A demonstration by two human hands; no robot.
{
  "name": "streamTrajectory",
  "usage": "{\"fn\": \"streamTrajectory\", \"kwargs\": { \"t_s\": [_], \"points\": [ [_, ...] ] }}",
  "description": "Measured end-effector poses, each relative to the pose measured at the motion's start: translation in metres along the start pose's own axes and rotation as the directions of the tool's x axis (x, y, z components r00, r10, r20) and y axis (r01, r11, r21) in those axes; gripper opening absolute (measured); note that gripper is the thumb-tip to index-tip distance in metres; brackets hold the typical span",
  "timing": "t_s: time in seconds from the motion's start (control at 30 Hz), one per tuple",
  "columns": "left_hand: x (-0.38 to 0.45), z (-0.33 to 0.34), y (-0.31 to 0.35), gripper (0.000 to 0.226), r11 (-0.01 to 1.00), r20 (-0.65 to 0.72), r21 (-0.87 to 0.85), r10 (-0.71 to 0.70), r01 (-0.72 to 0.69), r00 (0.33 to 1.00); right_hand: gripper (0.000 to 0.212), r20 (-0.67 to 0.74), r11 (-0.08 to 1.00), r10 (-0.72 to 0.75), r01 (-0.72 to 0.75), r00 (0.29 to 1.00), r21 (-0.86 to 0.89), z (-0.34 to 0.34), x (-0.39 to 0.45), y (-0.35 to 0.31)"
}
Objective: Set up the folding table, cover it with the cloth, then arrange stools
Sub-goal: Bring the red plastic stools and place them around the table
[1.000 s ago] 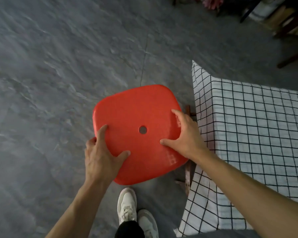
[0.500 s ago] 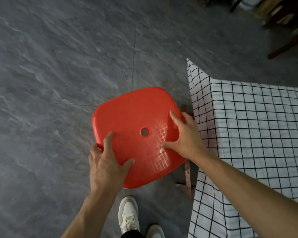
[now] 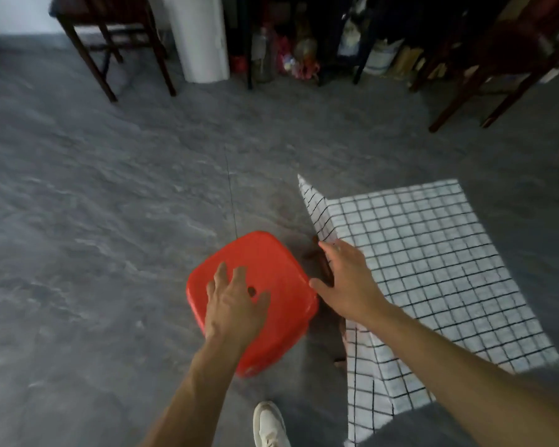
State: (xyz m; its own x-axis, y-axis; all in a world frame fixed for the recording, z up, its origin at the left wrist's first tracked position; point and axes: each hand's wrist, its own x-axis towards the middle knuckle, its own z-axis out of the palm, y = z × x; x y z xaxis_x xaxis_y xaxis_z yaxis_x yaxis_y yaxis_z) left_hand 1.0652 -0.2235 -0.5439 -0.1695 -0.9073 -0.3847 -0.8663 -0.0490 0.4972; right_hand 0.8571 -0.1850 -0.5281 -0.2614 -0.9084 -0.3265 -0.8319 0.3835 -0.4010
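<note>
This looks like a room in a home, maybe a dining or storage corner. The floor (image 3: 110,204) is of grey stone-like tiles, and dark wooden chairs (image 3: 110,37) stand by the far wall, next to a white cylinder (image 3: 200,37) and a dark shelf (image 3: 304,43) with bottles, bags and small colourful things under it, too blurred to name. A low table under a white checked cloth (image 3: 417,253) and a red plastic stool (image 3: 271,279) beside it also belong to a household.
</note>
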Motion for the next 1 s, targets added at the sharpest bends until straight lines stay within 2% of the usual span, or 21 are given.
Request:
{"fn": "streamTrajectory", "kwargs": {
  "t_s": [0.07, 0.17, 0.27, 0.37, 0.43, 0.53, 0.63, 0.77, 0.87, 1.0],
  "points": [
    [-0.024, -0.014, 0.044, 0.063, 0.995, 0.029, 0.046, 0.089, -0.09, 0.996, 0.072, -0.03, 0.998, 0.003, -0.001, 1.0, 0.061, -0.048, -0.029, 0.01],
    [-0.075, -0.037, 0.114, 0.058, 0.964, 0.05, 0.092, 0.244, -0.248, 0.968, 0.063, -0.153, 0.988, 0.011, 0.013, 0.988, 0.152, -0.124, -0.088, 0.029],
    [-0.13, -0.05, 0.184, 0.051, 0.931, 0.064, 0.002, 0.363, -0.364, 0.93, 0.063, -0.259, 0.983, 0.04, 0.009, 0.965, 0.185, -0.187, -0.159, 0.051],
    [-0.187, -0.042, 0.246, 0.079, 0.909, 0.096, -0.051, 0.417, -0.414, 0.904, 0.066, -0.342, 0.975, 0.076, 0.002, 0.937, 0.221, -0.231, -0.234, 0.079],
    [-0.225, -0.03, 0.282, 0.083, 0.874, 0.111, -0.038, 0.486, -0.485, 0.867, 0.066, -0.392, 0.972, 0.103, -0.008, 0.914, 0.237, -0.252, -0.284, 0.102],
    [-0.286, -0.012, 0.332, 0.067, 0.799, 0.128, -0.013, 0.597, -0.601, 0.792, 0.065, -0.453, 0.96, 0.172, -0.047, 0.875, 0.275, -0.275, -0.359, 0.144],
    [-0.341, 0.01, 0.374, 0.05, 0.708, 0.064, -0.044, 0.706, -0.705, 0.705, 0.068, -0.488, 0.947, 0.26, -0.121, 0.833, 0.297, -0.289, -0.434, 0.194],
    [-0.41, 0.047, 0.425, 0.043, 0.595, 0.051, -0.073, 0.804, -0.8, 0.593, 0.073, -0.495, 0.909, 0.397, -0.255, 0.773, 0.331, -0.3, -0.53, 0.263],
    [-0.457, 0.082, 0.46, 0.038, 0.509, 0.077, -0.125, 0.861, -0.852, 0.503, 0.078, -0.526, 0.867, 0.492, -0.332, 0.694, 0.372, -0.311, -0.593, 0.304],
    [-0.51, 0.14, 0.508, 0.037, 0.392, 0.169, -0.164, 0.915, -0.905, 0.366, 0.082, -0.579, 0.797, 0.604, -0.424, 0.548, 0.431, -0.317, -0.668, 0.354]
  ]
}}
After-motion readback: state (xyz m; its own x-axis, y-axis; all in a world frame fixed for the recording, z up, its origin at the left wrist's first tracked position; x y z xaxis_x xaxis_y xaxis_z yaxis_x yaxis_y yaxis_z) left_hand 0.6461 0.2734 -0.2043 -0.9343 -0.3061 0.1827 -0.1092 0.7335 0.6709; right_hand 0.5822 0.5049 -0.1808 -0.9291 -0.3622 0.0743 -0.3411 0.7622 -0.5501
